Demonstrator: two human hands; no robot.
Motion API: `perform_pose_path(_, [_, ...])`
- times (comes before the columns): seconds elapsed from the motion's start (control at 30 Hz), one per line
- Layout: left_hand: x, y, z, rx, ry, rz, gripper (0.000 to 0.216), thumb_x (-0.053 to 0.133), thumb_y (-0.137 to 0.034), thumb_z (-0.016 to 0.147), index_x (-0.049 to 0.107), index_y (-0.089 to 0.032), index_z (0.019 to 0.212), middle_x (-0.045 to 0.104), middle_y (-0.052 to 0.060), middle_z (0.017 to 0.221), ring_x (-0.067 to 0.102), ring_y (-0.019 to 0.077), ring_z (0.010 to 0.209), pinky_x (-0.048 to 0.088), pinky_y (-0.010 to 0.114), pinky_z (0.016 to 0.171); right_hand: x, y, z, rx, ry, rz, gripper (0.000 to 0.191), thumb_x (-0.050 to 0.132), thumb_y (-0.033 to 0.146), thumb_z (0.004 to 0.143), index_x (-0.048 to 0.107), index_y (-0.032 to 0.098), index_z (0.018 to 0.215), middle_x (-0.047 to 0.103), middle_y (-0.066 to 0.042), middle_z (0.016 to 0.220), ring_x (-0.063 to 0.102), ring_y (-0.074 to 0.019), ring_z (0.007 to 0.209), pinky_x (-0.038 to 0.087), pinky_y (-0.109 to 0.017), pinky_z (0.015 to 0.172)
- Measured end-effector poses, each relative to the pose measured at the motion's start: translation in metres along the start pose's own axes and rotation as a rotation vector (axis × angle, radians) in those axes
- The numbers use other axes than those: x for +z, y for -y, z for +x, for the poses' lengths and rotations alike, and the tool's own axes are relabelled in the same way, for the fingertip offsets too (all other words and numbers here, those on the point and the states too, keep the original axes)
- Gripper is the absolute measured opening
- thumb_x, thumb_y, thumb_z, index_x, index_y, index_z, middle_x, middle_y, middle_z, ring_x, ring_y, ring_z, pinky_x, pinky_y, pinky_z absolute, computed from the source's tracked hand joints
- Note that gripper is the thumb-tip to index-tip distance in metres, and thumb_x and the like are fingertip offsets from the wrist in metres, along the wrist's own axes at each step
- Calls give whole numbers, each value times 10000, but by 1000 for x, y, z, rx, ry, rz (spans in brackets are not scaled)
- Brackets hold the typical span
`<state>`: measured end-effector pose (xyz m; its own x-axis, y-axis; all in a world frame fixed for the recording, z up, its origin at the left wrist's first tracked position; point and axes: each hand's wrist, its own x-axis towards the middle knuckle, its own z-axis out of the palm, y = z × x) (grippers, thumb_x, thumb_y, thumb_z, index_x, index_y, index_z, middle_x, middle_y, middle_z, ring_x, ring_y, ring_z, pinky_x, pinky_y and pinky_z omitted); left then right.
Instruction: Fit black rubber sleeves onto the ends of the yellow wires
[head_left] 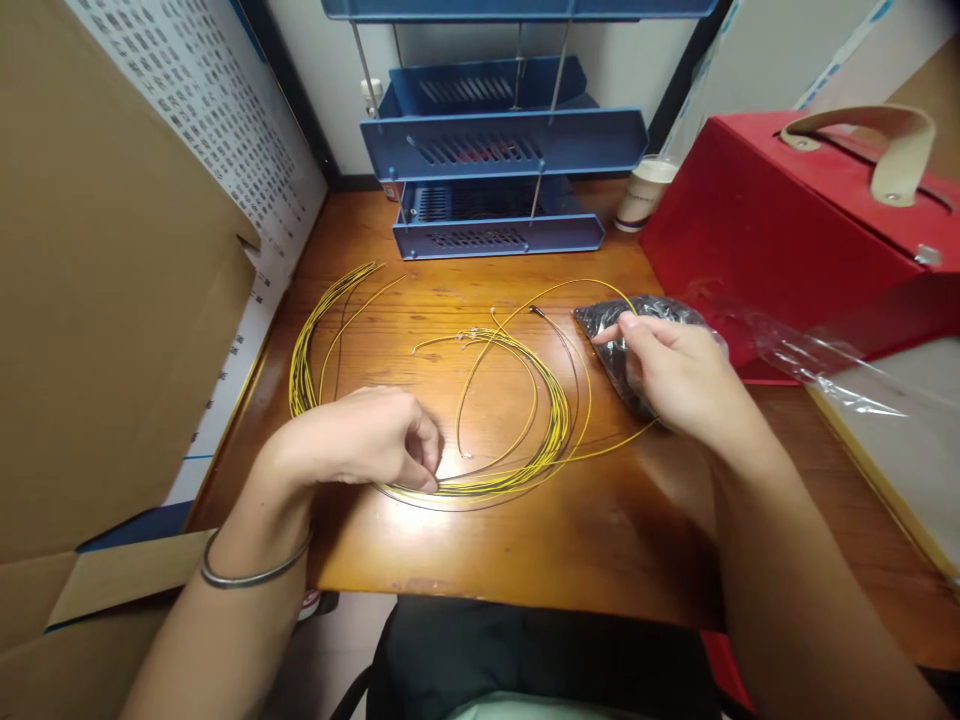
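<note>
A bundle of thin yellow and black wires lies curved on the wooden table, several of its ends with small pale tips. My left hand is closed at the bundle's near side, thumb and finger pinching wires against the tabletop. Over on the right, my right hand pinches a yellow wire that arcs up from the bundle. Just under that hand sits a clear plastic bag of black parts, partly covered by it; what the parts are I cannot tell. The bundle's other end curves up beyond my left wrist.
Blue tiered trays stand at the back, with a paper cup beside them. A red box with a beige handle takes up the right. Cardboard rises on the left. The table's front edge is close to my lap.
</note>
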<state>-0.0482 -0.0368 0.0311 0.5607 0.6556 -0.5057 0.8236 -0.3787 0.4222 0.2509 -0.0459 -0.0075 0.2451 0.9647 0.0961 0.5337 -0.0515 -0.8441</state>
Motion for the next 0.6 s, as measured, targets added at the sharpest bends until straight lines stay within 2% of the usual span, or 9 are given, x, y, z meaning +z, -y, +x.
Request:
perform_pose_path(0.1, [-1, 1, 1, 24, 10, 1, 62, 738, -326, 722, 796, -305, 725, 721, -71, 691, 628, 120, 651, 369, 209, 605, -5, 5, -3, -74, -208, -250, 403, 477, 503, 969, 754, 218, 900, 598, -27, 620, 523, -190, 618, 313, -314, 618])
perform_pose_path(0.17, [-3, 2, 1, 39, 25, -10, 68, 741, -326, 731, 804, -302, 736, 730, -71, 702, 633, 114, 657, 381, 202, 613, -8, 9, -5, -85, -291, -351, 383, 473, 486, 972, 751, 230, 911, 655, -64, 726, 566, -226, 717, 318, -332, 657])
perform_pose_path(0.37, [-7, 6, 2, 66, 108, -126, 137, 745, -376, 778, 818, -260, 787, 768, -45, 809, 664, 109, 721, 420, 176, 642, -12, 13, -8, -141, -433, -375, 356, 517, 444, 956, 679, 214, 739, 603, -64, 665, 558, -233, 715, 325, -345, 666])
perform_pose_path(0.47, [-9, 3, 3, 104, 155, -186, 237, 724, -441, 811, 808, -220, 818, 762, -22, 817, 656, 115, 730, 433, 180, 652, -13, 11, -8, -176, -444, -352, 325, 540, 417, 945, 695, 206, 752, 592, -55, 647, 536, -211, 682, 328, -341, 662])
perform_pose_path(0.53, [-11, -3, 7, 102, 107, -163, 337, 674, -511, 846, 780, -194, 809, 738, -9, 773, 632, 119, 699, 419, 198, 623, -13, 10, -8, -192, -440, -333, 293, 568, 418, 929, 727, 198, 820, 579, -42, 627, 508, -193, 640, 327, -337, 652])
perform_pose_path(0.6, [-13, -12, 14, 57, -52, -40, 397, 611, -556, 879, 745, -190, 803, 715, 0, 745, 607, 129, 673, 391, 224, 602, -12, 10, -8, -203, -427, -309, 266, 604, 411, 904, 740, 186, 860, 558, -24, 598, 486, -177, 600, 332, -333, 645])
